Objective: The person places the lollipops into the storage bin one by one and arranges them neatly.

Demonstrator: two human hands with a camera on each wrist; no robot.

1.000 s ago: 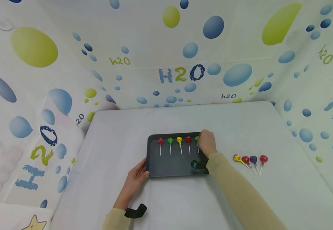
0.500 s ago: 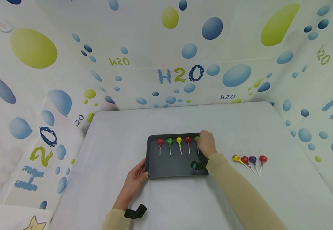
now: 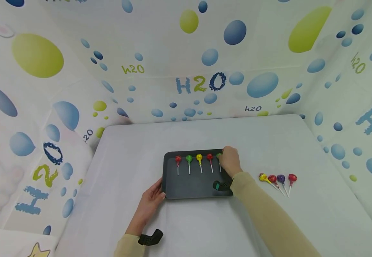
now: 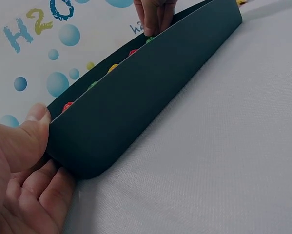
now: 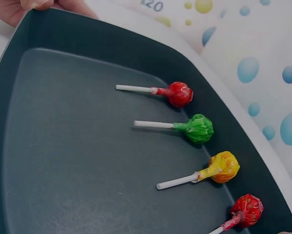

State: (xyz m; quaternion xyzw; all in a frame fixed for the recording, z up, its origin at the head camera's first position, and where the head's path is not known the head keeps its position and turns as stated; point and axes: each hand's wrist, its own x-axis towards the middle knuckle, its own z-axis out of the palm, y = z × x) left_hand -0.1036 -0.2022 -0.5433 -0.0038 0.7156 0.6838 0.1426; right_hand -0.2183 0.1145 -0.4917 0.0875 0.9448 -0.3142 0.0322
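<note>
A dark grey baking tray (image 3: 192,185) lies on the white-covered table. My left hand (image 3: 152,196) grips its near left corner, thumb over the rim and fingers curled below, as the left wrist view shows. Along the tray's far side lie a red lollipop (image 5: 180,94), a green lollipop (image 5: 200,128), a yellow lollipop (image 5: 224,166) and another red lollipop (image 5: 247,209), sticks toward me. At the far right corner my right hand (image 3: 231,159) pinches the head of a second green lollipop (image 3: 219,156), partly hidden by the fingers.
Right of the tray, loose lollipops lie on the table: yellow (image 3: 263,177), red (image 3: 272,179), purple (image 3: 281,178) and another red (image 3: 292,177). A patterned cloth (image 3: 160,71) with H2O lettering hangs behind and at the sides.
The head view has shifted slightly. Both hands keep their places on the tray and the green lollipop.
</note>
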